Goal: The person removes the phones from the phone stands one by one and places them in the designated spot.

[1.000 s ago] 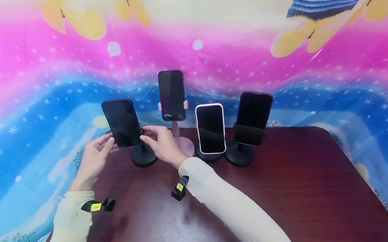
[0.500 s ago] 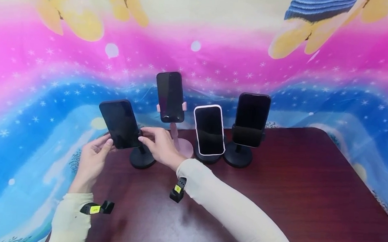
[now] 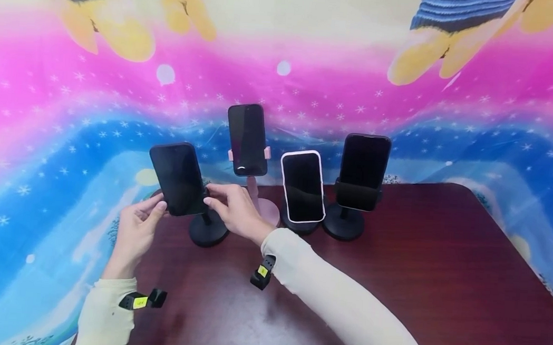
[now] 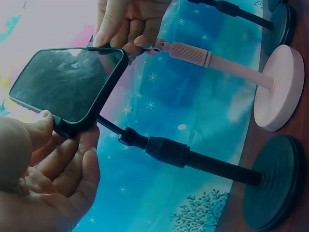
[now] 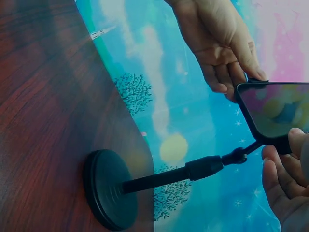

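A smartphone (image 3: 178, 179) with a dark screen sits, slightly tilted, in a black phone holder (image 3: 208, 230) at the left of the row. My left hand (image 3: 135, 232) pinches the phone's lower left edge, thumb in front and fingers behind. On the opposite edge my right hand (image 3: 241, 210) pinches the phone beside the holder's clamp. In the left wrist view the holder's black stem (image 4: 212, 164) runs from its round base up behind the phone (image 4: 67, 82). The clamp's back is hidden. The right wrist view shows both thumbs along the phone's (image 5: 280, 108) edges.
Right of my hands, a pink holder (image 3: 265, 211) bears a taller-standing phone (image 3: 247, 139). Further right stand a white-framed phone (image 3: 303, 187) and a black phone (image 3: 364, 170), both on black bases. A patterned cloth (image 3: 309, 100) hangs behind the dark red table (image 3: 418, 265).
The left holder's black base has shifted slightly toward me. Both hands keep their grip on the phone's edges, and the whole head view has drifted a little.
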{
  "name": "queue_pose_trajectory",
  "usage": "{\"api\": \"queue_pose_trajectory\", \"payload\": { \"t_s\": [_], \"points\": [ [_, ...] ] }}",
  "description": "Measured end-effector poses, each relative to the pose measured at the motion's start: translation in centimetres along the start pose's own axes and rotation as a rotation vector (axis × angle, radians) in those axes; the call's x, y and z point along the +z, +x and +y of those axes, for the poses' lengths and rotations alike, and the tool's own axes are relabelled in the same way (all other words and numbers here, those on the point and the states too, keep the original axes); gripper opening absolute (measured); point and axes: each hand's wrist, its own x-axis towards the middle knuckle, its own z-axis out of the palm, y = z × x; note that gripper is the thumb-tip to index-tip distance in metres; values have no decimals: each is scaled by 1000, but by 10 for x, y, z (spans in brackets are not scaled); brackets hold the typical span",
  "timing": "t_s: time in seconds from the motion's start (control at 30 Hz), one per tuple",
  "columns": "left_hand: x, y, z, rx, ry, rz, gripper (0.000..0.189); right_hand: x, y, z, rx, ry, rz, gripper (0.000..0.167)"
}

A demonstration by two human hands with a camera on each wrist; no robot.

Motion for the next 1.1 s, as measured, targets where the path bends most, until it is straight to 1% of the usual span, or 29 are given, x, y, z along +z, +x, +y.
{"api": "queue_pose_trajectory", "payload": {
  "t_s": [0.07, 0.17, 0.37, 0.5, 0.6, 0.73, 0.9, 1.1],
  "points": [
    [-1, -2, 1, 16, 16, -4, 40, -1, -2, 0, -6, 3, -7, 44],
    [1, -3, 4, 40, 27, 5, 37, -4, -4, -3, -23, -1, -7, 44],
    [5, -8, 11, 87, 30, 69, 31, -10, -10, -8, -62, 22, -5, 42],
    [8, -11, 16, 116, 26, 104, 29, -15, -16, -13, -53, 39, -21, 43],
    [9, -14, 20, 143, 23, 115, 27, -18, -21, -17, -47, 41, -28, 44],
    [10, -19, 26, 174, 39, 126, 26, -22, -28, -20, -65, 45, -16, 43],
    [13, -26, 35, 178, 84, 147, 25, -25, -37, -22, -79, 73, 2, 42],
    [17, -35, 43, 173, 68, 131, 24, -30, -48, -25, -70, 105, 3, 43]
  ]
}}
